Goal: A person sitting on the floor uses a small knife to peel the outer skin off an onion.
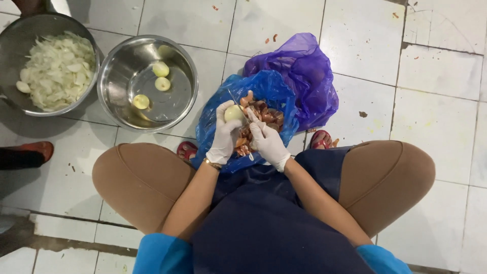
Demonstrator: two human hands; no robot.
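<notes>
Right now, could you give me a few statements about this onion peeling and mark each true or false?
1. The left hand holds a peeled onion. True.
2. Both hands are bare. False: the left and the right hand wear white gloves.
3. The nearer steel bowl holds three peeled onions. True.
4. The onion skins lie on a red plate. False: they lie on a blue plastic bag.
5. The far bowl is empty. False: it holds sliced onion.

Tiled floor (355,30): bowls (147,81), bags (304,76).

We wear white disposable gloves on our left hand (224,133) and right hand (268,143), bright blue sleeves, a navy apron, tan trousers and red sandals.
</notes>
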